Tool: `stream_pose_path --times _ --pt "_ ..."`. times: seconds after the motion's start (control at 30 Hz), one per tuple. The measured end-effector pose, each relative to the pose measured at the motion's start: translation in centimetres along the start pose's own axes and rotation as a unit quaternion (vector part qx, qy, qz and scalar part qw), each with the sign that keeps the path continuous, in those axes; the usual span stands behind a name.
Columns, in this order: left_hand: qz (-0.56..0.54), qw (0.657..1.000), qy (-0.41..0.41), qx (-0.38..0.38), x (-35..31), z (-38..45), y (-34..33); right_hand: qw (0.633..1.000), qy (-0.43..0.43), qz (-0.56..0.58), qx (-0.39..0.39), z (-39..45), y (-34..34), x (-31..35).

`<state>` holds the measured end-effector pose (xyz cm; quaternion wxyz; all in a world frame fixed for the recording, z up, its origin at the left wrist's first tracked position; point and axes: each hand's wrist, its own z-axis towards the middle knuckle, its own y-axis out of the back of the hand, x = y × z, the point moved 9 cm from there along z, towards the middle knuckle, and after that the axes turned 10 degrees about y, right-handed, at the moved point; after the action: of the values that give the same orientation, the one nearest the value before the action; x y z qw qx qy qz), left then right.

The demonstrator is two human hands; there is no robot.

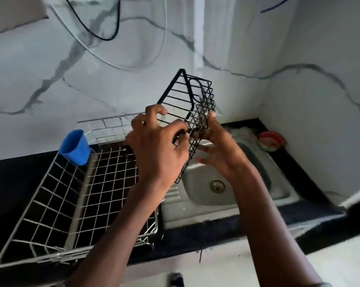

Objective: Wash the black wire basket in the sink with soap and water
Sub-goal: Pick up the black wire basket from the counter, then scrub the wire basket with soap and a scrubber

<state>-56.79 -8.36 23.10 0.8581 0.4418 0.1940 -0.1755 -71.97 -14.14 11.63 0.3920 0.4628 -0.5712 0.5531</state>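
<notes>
Black wire basket [185, 104]: held in the air above the steel sink [233, 195], tilted, one corner pointing up toward the marbled wall. Gripped by the left hand [160, 150], fingers curled through the wires at the lower side. Touched on the other side by the right hand [220, 148], thumb up against the mesh, fingers spread and mostly straight; blurred, so a firm hold cannot be told. To the left on the dark counter, a large silver wire rack [75, 204] with a blue cup [75, 148] at its far corner. Near the sink's far right corner, a small red and green dish [270, 140].
</notes>
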Motion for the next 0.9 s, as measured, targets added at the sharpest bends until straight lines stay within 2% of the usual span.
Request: stream_pose_path --times 0.37,0.43,0.53,0.63,0.7,0.77,0.83,0.9 --pt "-0.003 0.993 -0.098 0.061 -4.0 0.6 -8.1 0.985 -0.035 0.116 -0.121 3.6 8.1 -1.2" --pt "-0.031 0.991 -0.099 0.089 -3.8 -0.2 -9.9 0.982 -0.052 0.111 -0.145 3.8 9.7 -2.2" --pt "-0.086 0.986 -0.058 0.129 -2.7 -1.1 -12.6 0.975 -0.064 0.122 -0.177 4.1 12.2 -3.7" --pt "-0.178 0.969 -0.072 0.155 -3.4 -2.1 -14.3 0.977 -0.063 0.095 -0.183 5.5 15.7 -4.8" --pt "-0.270 0.944 -0.017 0.190 -3.4 -1.8 -15.7 0.981 -0.075 0.073 -0.160 6.6 17.6 -5.6" --pt "-0.319 0.905 0.120 0.256 -2.1 -1.3 -19.1 0.986 -0.091 0.032 -0.136 7.9 19.4 -6.5" --pt "-0.362 0.830 0.277 0.321 -0.2 -1.3 -23.0 0.988 -0.094 -0.028 -0.118 9.5 21.0 -7.2" --pt "-0.416 0.718 0.407 0.381 0.6 -2.1 -26.8 0.989 -0.080 -0.083 -0.095 11.2 22.7 -7.7"
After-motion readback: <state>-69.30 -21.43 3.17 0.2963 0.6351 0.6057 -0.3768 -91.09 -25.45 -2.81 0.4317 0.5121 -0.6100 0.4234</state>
